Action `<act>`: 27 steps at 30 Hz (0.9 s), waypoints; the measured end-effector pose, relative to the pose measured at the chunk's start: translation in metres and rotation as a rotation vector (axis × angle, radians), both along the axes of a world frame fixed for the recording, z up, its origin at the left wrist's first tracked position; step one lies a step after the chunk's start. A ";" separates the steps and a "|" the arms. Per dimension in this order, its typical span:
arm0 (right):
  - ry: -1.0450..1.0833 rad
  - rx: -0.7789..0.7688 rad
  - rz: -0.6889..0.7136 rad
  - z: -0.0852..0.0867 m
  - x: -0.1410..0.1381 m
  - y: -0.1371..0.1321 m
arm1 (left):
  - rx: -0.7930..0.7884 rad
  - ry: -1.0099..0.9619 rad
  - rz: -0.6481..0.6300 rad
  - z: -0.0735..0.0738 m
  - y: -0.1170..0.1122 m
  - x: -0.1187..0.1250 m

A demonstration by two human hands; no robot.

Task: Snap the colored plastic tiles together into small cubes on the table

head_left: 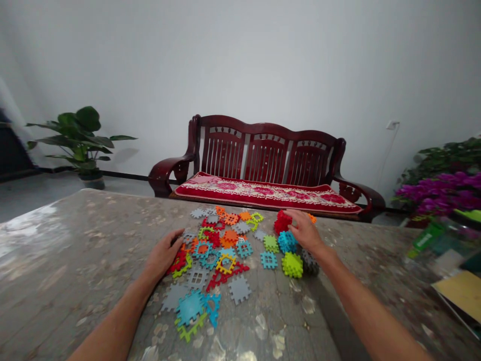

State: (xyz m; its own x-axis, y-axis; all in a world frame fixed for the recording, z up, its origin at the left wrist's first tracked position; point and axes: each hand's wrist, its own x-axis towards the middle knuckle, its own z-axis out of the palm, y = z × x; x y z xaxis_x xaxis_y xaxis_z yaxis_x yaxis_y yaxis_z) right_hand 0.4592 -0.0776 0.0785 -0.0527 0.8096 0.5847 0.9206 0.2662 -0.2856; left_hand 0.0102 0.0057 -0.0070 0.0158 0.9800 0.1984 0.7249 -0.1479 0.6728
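Tiles (pixel 229 238) lay loose and overlapping near the middle of the table (pixel 93 235), mostly between the hands. To their right stood 4 stacks: a red stack (pixel 281 224), a blue stack (pixel 287 242), a green stack (pixel 292 265) and a dark grey stack (pixel 310 262). The right hand (pixel 305 231) was at the red stack, thumb and fingers partly curled; whether they gripped it, I could not tell. The left hand (pixel 163 254) was half open at the left edge of the loose tiles, with nothing seen in its grip. Step in hand, as judged from the layout: stacking by colour. The next move probably called for steadying the red stack, then freeing the right fingers without tipping it.
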 end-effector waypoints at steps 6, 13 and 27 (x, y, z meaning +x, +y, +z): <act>-0.182 -0.101 0.075 -0.009 0.037 0.015 | -0.001 -0.013 0.016 -0.001 0.002 -0.002; -0.290 -0.131 0.151 -0.016 0.045 0.024 | 0.000 -0.005 0.008 -0.004 0.003 -0.003; -0.472 -0.102 0.167 -0.017 0.048 0.029 | -0.033 0.016 0.017 0.000 0.000 -0.001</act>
State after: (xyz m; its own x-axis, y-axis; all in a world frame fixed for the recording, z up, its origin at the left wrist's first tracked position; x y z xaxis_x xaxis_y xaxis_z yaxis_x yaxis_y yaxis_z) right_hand 0.5069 -0.0484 0.0620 -0.4258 0.8193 0.3840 0.9027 0.4135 0.1190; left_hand 0.0095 0.0055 -0.0069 0.0014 0.9862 0.1657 0.7376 -0.1130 0.6657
